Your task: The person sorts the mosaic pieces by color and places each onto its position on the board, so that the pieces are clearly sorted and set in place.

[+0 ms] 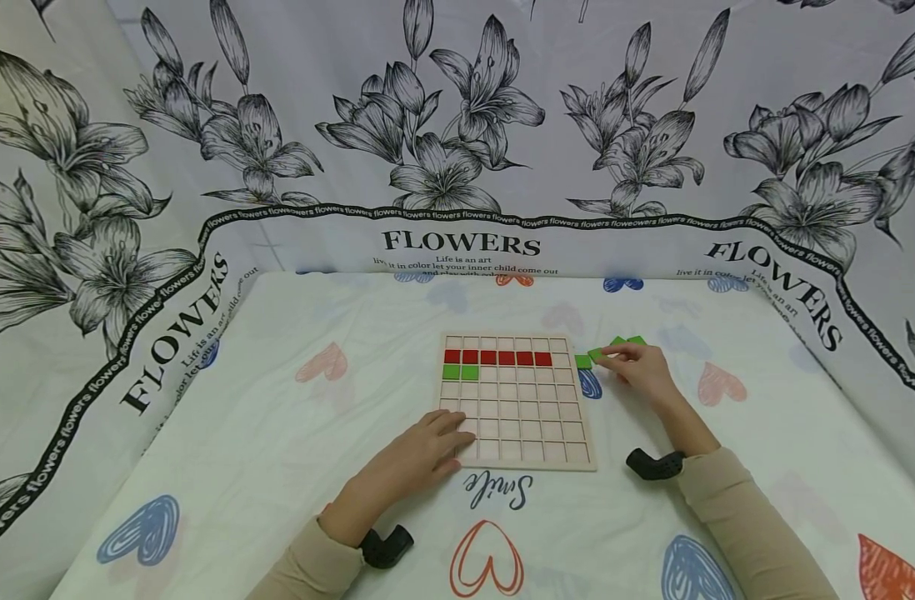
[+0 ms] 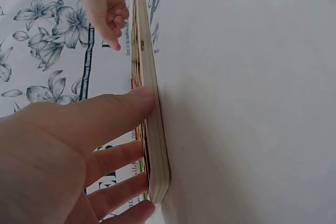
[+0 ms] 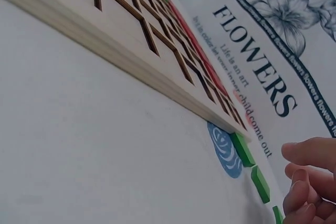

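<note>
A square wooden grid board [image 1: 587, 450] lies on the table, with a row of red tiles [image 1: 506, 358] in its second row. Two green tiles [image 1: 461, 372] sit below them at the left. My left hand [image 1: 412, 454] rests on the board's near left corner, its fingers over the cells and the thumb [image 2: 140, 100] against the near edge. Beyond the board's right side, loose green tiles [image 3: 260, 184] lie on the cloth. My right hand [image 1: 637, 375] is right at them, fingers loosely bent and fingertips close to one tile, with nothing seen between thumb and fingers.
A white tablecloth [image 1: 277, 450] printed with hearts covers the table. Behind and at the sides hangs a curtain [image 1: 457, 187] with black flower drawings and lettering. Black curved pieces [image 1: 655, 464] are worn at both wrists.
</note>
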Tool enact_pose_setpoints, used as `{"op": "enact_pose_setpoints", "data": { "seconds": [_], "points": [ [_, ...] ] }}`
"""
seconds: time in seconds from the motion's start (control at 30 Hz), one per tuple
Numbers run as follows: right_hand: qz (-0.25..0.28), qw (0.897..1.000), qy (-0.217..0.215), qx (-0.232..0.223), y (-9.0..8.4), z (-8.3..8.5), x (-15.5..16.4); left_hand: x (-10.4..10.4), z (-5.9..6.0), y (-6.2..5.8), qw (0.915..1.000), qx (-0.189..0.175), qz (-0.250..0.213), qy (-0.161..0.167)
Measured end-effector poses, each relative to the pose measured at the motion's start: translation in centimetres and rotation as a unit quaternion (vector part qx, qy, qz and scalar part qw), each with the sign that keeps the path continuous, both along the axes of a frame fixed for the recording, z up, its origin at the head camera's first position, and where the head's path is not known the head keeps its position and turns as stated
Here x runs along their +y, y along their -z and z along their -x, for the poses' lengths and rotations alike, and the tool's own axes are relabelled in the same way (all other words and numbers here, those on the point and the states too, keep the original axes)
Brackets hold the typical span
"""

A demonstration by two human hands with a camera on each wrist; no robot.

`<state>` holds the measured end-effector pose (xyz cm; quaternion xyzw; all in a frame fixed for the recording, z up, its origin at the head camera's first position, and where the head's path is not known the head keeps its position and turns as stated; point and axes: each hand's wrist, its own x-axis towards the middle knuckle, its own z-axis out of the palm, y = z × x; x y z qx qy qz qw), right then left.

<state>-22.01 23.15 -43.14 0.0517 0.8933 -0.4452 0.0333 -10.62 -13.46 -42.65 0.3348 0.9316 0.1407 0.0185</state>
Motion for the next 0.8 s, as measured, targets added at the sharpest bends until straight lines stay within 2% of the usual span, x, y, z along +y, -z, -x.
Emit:
{"op": "enact_pose_setpoints", "data": {
  "seconds": [0.23, 0.53, 0.8],
  "points": [
    [0.006, 1.000, 0.025, 0.010, 0.2, 0.3, 0.8, 0.1, 0.0, -0.2, 1.0000, -0.009, 0.001, -0.002],
    [0.021, 0.997, 0.076, -0.010, 0.9, 1.1, 2.3, 0.0, -0.1, -0.3, 1.0000, -0.008, 0.001, -0.002],
    [0.062, 0.987, 0.146, -0.040, 1.1, 1.7, 3.2, 0.0, 0.0, -0.2, 1.0000, -0.002, -0.002, 0.002]
  ]
}}
